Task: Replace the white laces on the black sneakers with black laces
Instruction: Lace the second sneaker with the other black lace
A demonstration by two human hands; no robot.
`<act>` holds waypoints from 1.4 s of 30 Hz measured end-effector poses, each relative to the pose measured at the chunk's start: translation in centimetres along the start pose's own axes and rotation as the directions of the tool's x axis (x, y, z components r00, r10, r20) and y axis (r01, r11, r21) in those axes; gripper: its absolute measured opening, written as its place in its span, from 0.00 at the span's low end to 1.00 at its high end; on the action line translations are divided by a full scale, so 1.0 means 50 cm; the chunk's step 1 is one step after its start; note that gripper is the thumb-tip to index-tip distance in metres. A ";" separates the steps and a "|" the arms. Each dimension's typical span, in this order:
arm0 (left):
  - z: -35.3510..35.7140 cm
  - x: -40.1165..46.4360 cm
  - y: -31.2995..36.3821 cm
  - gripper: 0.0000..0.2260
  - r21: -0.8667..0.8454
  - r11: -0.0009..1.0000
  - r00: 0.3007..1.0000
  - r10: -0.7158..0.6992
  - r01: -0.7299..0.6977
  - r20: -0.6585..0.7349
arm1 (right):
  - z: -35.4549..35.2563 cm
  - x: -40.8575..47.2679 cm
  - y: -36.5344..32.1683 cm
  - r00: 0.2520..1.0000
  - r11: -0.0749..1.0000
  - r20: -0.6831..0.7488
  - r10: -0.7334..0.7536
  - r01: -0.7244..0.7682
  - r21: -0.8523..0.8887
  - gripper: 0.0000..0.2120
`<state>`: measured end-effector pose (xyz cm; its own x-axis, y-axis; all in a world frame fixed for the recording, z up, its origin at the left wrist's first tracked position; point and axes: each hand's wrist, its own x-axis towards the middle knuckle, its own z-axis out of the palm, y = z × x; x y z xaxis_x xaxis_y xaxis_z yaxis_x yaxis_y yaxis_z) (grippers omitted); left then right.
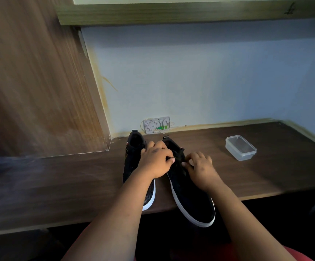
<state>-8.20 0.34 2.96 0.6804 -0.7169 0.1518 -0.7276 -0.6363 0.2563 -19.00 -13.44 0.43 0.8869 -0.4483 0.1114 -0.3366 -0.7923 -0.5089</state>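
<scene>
Both hands work the black lace at the top of the right-hand sneaker; no white lace is in sight.

Head view: two black sneakers (191,193) sit side by side on the table (266,176), toes toward the person. The left hand (155,160) pinches a strand of the black lace (179,157); the right hand (200,166) pinches another strand just beside it. The work seems near its end, likely the final tie. An empty clear container (240,147) stands apart to the right.

Two black sneakers (188,193), white soles, side by side on desk; black lace (179,157) seemingly threaded on right one.
</scene>
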 end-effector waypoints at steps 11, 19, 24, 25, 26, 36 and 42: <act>-0.005 -0.076 -0.094 0.60 -0.188 0.609 0.637 -0.729 0.771 0.252 | 0.010 -0.053 -0.029 0.904 0.971 0.365 0.224 -0.176 -0.159 0.68; 0.031 -0.097 -0.075 0.55 -0.253 0.577 0.623 -0.646 0.777 0.441 | 0.049 -0.038 -0.069 0.930 0.962 0.251 0.268 -0.272 -0.021 0.60; 0.020 -0.103 -0.064 0.52 -0.220 0.624 0.642 -0.606 0.750 0.471 | 0.037 0.012 -0.065 0.927 0.944 0.270 0.261 -0.304 0.129 0.52; 0.015 -0.104 -0.063 0.52 -0.208 0.632 0.640 -0.597 0.747 0.484 | 0.029 0.016 -0.064 0.933 0.939 0.268 0.240 -0.293 0.181 0.51; 0.013 -0.103 -0.065 0.52 -0.187 0.644 0.638 -0.590 0.742 0.495 | 0.023 0.017 -0.066 0.936 0.934 0.277 0.215 -0.280 0.222 0.53; -0.052 -0.122 -0.100 0.17 -0.187 0.809 0.692 -0.328 0.557 0.642 | 0.070 -0.049 -0.153 0.932 0.958 0.224 0.285 -0.268 -0.103 0.77; -0.053 -0.067 -0.112 0.12 -0.113 0.915 0.918 -0.371 0.387 0.137 | 0.074 -0.034 -0.153 0.920 0.940 0.219 0.325 -0.290 -0.177 0.78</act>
<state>-6.18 7.04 3.56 0.8831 -0.4611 -0.0867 -0.3927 -0.8275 0.4012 -16.74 -5.08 0.96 0.7757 -0.5796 -0.2495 -0.6300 -0.6883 -0.3598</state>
